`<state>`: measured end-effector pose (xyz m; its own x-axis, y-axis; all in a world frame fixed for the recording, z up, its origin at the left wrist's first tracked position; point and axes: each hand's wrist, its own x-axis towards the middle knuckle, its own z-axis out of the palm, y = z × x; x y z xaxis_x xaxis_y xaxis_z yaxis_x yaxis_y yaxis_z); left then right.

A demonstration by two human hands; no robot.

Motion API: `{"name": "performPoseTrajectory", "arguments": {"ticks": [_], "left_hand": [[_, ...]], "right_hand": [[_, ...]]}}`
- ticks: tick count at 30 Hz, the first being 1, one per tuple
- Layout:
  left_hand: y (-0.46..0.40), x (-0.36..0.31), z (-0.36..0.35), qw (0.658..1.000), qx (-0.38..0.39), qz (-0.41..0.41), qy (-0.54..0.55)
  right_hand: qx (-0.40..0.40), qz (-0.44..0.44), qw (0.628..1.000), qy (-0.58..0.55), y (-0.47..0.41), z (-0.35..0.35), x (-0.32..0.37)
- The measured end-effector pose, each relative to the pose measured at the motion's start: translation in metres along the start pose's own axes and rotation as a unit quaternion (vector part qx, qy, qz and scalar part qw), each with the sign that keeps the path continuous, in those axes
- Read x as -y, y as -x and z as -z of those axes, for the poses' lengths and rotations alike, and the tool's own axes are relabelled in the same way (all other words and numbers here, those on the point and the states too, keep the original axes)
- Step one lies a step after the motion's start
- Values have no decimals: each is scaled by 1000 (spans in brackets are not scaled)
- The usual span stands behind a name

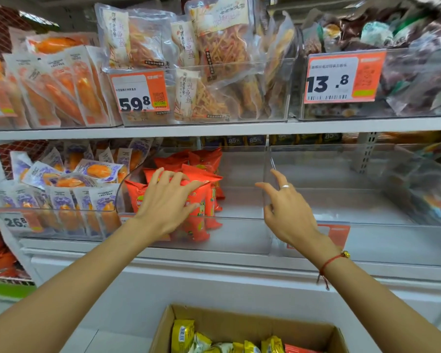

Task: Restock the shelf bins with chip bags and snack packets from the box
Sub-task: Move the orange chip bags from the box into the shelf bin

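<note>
Stocking step: left hand [166, 200] spread flat on red chip bags [201, 189], right hand [288, 207] open, empty beside them; next, yellow packets [183, 337] from box [252, 324] below.

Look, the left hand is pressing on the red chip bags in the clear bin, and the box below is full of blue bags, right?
Not quite. The head view shows the left hand on the red chip bags in the clear bin, but the box holds mostly yellow bags, not blue.

Orange price tags [140, 91] on upper bins; shredded squid packs [209, 47]; purple-printed packets [49, 174] lower left.
</note>
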<state>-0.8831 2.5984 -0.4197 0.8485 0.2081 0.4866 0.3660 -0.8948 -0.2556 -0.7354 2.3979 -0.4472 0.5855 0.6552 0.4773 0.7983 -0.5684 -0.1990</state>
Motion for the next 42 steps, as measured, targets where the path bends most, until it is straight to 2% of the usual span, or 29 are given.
{"name": "performPoseTrajectory", "arguments": {"ticks": [5,8,11,13,15,17,20,27,31,36,42], "left_hand": [[7,3,-6,994,38,37,92],[2,2,0,995,38,37,88],[-1,-4,2,995,8,36,94],[-11,-10,2,995,-28,25,96],[-28,-17,0,995,-30,28,89],[-45,-24,-7,995,0,48,83],[-54,-28,-21,991,48,99,74],[-42,-10,-32,983,-20,179,41],[-49,-19,-37,986,2,166,-4],[-47,-12,-25,990,37,121,59],[-13,-8,-15,985,-46,50,158]], "right_hand": [[4,-8,1000,10,1,-2,-1],[-44,10,996,71,-1,-6,-2],[-79,78,986,123,-12,-5,8],[-73,105,983,135,-21,-5,15],[-53,103,982,147,-27,-9,16],[-42,92,983,151,-28,-16,13],[-67,89,982,152,-28,-21,10],[-97,96,977,165,-27,-23,9],[-114,104,973,173,-28,-25,8],[-123,104,972,169,-27,-28,7],[-120,110,972,171,-28,-28,7]]}}
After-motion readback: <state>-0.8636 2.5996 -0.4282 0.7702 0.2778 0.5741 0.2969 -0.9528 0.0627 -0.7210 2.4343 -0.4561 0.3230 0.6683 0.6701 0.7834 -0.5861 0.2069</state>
